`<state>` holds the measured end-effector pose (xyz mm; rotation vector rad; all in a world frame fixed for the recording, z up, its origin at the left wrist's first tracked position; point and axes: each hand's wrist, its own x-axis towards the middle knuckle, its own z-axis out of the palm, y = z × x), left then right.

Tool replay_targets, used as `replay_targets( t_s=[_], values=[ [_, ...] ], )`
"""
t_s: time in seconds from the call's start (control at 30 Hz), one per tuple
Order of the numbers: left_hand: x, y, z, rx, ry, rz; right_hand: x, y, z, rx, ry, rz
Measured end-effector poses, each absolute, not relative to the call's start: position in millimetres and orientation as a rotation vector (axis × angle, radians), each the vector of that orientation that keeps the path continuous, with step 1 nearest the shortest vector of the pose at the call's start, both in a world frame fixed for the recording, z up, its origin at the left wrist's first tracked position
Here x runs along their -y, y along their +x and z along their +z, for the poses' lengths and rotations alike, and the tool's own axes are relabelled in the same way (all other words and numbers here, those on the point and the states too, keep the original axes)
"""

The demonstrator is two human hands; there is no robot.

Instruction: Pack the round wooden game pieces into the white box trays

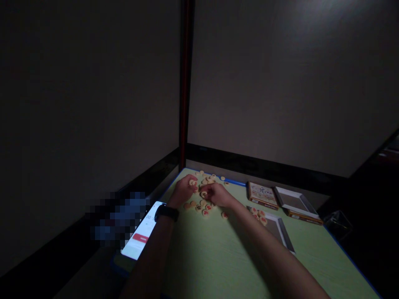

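Observation:
Round wooden Chinese chess pieces [205,212], some with red and some with dark characters, lie scattered at the far end of the green table. My left hand [184,191], with a dark band on its wrist, is closed on a chess piece [193,182] at its fingertips. Just right of it, my right hand [218,194] reaches in among the pieces and pinches another chess piece [203,194] between thumb and fingers. Loose pieces surround both hands, and the right hand partly hides some of them.
A lit phone [137,245] showing a timer lies at the left edge. An open box tray [282,232] with several red-marked pieces [259,216] sits to the right. Beyond it are a printed box [262,195] and another tray [297,201]. Walls meet behind the green table [199,265].

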<state>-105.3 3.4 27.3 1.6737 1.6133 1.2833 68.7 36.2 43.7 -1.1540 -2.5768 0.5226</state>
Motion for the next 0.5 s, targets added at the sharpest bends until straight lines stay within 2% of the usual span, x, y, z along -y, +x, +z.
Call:
replay_targets(
  t_s=[0.27, 0.5],
  values=[
    [12, -110, 47, -1.978, 1.876, 1.096, -38, 66, 35, 2.563, -1.121, 0.568],
    [7, -107, 39, -1.791, 1.825, 1.113, -44, 67, 33, 2.575, -1.125, 0.554]
  ],
)
